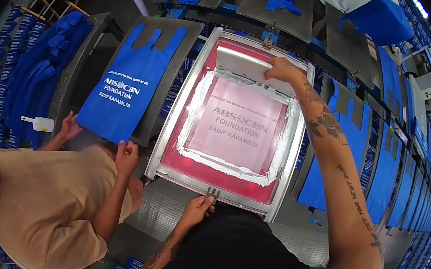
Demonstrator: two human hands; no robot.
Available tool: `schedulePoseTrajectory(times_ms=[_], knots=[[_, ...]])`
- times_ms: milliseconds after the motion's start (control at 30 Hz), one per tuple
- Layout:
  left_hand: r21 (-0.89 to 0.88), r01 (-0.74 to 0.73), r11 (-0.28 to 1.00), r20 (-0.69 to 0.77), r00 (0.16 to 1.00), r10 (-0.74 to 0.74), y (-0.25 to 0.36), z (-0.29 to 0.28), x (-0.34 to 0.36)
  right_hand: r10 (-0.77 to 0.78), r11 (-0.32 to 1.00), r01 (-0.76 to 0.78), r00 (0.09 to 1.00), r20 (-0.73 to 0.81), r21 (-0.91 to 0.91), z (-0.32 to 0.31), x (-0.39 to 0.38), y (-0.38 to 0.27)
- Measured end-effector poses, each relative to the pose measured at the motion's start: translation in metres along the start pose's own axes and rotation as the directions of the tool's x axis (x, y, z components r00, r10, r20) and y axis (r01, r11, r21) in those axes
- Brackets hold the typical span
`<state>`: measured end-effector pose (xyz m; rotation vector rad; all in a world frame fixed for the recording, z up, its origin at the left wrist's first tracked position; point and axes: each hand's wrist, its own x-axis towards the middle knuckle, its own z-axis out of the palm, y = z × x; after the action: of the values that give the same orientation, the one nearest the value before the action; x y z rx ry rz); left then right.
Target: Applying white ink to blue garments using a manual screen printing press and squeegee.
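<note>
At the far end of the screen frame [185,102], a metallic squeegee [242,64] is held with its long axis crosswise. It lies directly under the fingers of the right hand [281,69], the nearer hand, which are clamped over its upper edge. The left hand [197,209] is placed at the frame's near edge, fingers curled against a pronged metal fitting [212,192]; whether they are closed on it cannot be told. Within the frame, translucent pink mesh [234,152] is bordered by ragged white paste [258,178]; to its left, a smooth blue bag [131,82] is spread.
</note>
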<state>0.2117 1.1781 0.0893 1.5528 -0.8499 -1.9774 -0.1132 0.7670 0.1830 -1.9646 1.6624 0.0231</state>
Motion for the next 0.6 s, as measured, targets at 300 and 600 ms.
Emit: schedulePoseTrajectory(times_ms=[300, 600], knots=[[0.050, -0.107, 0.993, 0.118, 0.988, 0.101, -0.003, -0.011, 0.017, -0.030, 0.986, -0.021, 0.953, -0.302, -0.167, 0.063, -0.074, -0.044], [0.078, -0.186, 0.979, 0.220, 0.961, 0.165, 0.008, -0.016, 0.019, -0.076, 0.966, -0.020, 0.929, -0.363, -0.256, 0.200, -0.267, -0.168]])
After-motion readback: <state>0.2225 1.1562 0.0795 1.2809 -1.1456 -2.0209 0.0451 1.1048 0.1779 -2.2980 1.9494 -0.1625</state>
